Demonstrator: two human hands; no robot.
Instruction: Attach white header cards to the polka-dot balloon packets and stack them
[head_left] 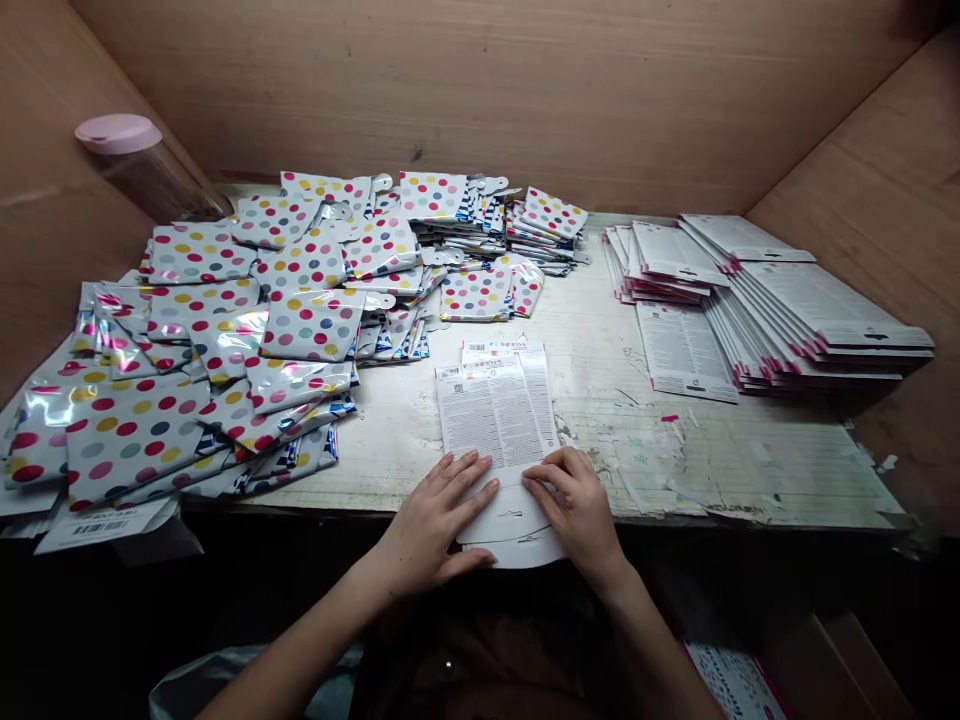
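Note:
A few white printed cardboard sleeves (495, 415), covered in small text, lie overlapped at the front edge of the table, their near ends sticking out past it. My left hand (442, 515) rests flat on their left side with fingers spread. On the right side, my right hand (574, 500) has its thumb and index finger pinched together just over the top sleeve. Whatever sits between those fingertips is too small to make out. Slits for hanging show at the sleeves' near ends.
Polka-dot foil pouches (307, 325) are heaped across the left and back. Stacked printed sleeves (817, 300) with pink edges stand at the right. A pink-lidded clear bottle (120, 135) leans in the back left corner. Cardboard walls (480, 90) enclose the table (600, 400).

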